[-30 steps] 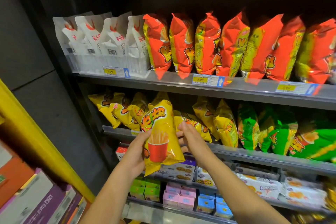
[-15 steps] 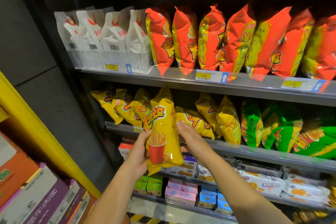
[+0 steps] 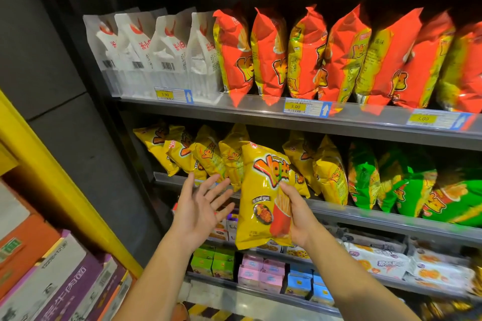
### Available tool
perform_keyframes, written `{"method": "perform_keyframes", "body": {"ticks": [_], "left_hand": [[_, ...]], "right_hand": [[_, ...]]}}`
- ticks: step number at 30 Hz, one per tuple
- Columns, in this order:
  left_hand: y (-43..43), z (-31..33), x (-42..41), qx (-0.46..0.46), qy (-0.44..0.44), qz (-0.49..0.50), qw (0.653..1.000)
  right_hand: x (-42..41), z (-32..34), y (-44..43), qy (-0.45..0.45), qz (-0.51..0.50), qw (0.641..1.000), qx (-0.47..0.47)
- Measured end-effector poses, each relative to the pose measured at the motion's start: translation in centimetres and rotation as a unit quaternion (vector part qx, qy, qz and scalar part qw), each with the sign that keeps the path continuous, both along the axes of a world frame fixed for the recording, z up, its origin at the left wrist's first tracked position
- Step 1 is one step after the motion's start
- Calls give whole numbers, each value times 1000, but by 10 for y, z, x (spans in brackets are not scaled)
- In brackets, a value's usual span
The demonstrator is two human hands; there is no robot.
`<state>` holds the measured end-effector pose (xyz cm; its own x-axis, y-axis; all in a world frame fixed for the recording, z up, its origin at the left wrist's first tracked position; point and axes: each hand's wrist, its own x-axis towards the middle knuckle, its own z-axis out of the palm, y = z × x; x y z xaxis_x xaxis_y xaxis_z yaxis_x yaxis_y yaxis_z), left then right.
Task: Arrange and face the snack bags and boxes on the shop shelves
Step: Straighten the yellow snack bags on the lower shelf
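Note:
My right hand (image 3: 296, 219) grips a yellow snack bag (image 3: 260, 195) by its right edge, holding it upright and face-forward in front of the middle shelf (image 3: 365, 214). My left hand (image 3: 200, 206) hovers just left of the bag, fingers spread, touching nothing. Behind it, a row of the same yellow bags (image 3: 198, 156) leans on the middle shelf, with more yellow bags (image 3: 326, 169) to the right of the held one.
Green bags (image 3: 407, 185) fill the middle shelf's right side. The top shelf (image 3: 260, 109) carries white bags (image 3: 156, 52) and red bags (image 3: 339, 57). Small boxes (image 3: 260, 273) and biscuit packs (image 3: 378, 258) sit lower. A yellow post (image 3: 52, 172) and cartons (image 3: 52, 281) stand at left.
My left hand has let go of the yellow bag and opened beside it. My right hand now holds the bag alone. The view has shifted closer to the shelves.

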<state>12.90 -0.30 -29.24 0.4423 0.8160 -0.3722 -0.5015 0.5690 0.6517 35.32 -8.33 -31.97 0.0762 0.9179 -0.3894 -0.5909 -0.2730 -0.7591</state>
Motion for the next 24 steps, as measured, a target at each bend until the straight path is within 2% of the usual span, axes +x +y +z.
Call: {"method": "perform_keyframes", "body": {"ticks": [3,6,8,10,12,16,20,24], "left_hand": [[-3,3,0,4,-13,-14,1000],[-7,9,5,50,32,-24,998],[-10,10,10,125,128,-22,984],[-12,8,14,216,261,11,941],[-15,8,17,273,323,34,906],[-21,9,24,327,350,-37,877],[-19,3,21,320,391,-77,860],[-20,0,20,305,365,-61,878]], "right_hand": [[0,1,-4,19,-18,1000,14],[-4,2,-1,-1,-15,1000,0],[-10,3,4,-41,-5,999,6],[-17,3,10,-95,-9,995,13],[-25,2,13,-136,-13,990,32],[-33,8,16,-194,17,979,55],[-31,15,14,-222,32,972,69],[-29,16,12,-243,35,964,103]]}}
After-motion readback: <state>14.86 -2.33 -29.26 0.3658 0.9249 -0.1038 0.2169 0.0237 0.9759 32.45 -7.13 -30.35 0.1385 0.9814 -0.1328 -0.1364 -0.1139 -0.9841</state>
